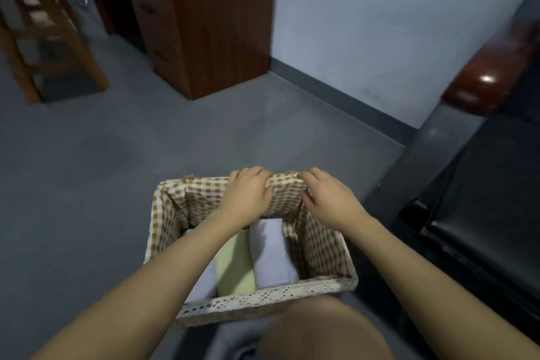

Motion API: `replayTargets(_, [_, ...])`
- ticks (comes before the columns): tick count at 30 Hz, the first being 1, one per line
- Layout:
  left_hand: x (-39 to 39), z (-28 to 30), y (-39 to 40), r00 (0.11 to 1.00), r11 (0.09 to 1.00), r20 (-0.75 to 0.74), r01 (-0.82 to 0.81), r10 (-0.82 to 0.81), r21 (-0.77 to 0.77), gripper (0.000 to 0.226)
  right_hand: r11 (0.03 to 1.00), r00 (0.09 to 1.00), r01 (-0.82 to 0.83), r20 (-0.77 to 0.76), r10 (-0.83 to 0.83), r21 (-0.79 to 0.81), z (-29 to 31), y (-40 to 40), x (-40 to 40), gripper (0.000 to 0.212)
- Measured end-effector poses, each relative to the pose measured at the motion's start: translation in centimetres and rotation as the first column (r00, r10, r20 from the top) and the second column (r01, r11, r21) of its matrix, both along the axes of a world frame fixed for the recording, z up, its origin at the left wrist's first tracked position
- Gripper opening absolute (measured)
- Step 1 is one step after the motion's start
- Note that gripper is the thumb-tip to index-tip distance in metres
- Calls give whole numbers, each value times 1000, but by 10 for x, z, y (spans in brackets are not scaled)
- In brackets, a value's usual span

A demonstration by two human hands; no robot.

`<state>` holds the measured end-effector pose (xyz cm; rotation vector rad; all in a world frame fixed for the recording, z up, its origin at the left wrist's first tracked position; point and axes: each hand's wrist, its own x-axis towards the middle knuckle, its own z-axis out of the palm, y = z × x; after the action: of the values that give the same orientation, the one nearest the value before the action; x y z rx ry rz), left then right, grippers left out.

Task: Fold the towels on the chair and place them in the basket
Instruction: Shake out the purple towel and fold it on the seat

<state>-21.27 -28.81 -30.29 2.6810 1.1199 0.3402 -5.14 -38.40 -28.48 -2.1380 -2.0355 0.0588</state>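
Note:
A wicker basket [263, 299] with a brown-and-white checked liner stands on the grey floor in front of me. Inside it lie folded towels side by side: a white one [271, 254], a pale yellow-green one [235, 269] and a pale bluish one [203, 280] partly hidden under my left forearm. My left hand [248, 194] grips the far rim of the basket, fingers curled over the liner. My right hand [324, 194] grips the same far rim just to the right. The black chair [479, 193] stands at the right with no towel showing on it.
A red-brown wooden cabinet [210, 17] stands against the wall ahead. A wooden stool or small table [49, 38] is at the far left. The chair's glossy brown armrest [491, 76] juts out at the right. My knee [321, 330] is just below the basket.

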Motion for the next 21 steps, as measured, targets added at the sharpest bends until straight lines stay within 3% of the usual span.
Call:
replayTargets(6, [42, 109, -42, 975, 983, 183, 98, -127, 156, 36, 952, 987, 139, 38, -155, 274, 96, -61, 35, 34])
replayTargets(11, [108, 168, -99, 915, 942, 259, 254, -308, 220, 38, 849, 935, 331, -22, -354, 412, 140, -146, 86, 28])
replayTargets(15, [177, 192, -158, 834, 874, 272, 430, -481, 227, 38, 746, 852, 495, -79, -518, 446, 158, -226, 129, 26])
replayTargets(21, [280, 199, -272, 683, 721, 229, 662, -693, 208, 38, 531, 647, 726, -173, -743, 437, 165, -360, 193, 24])
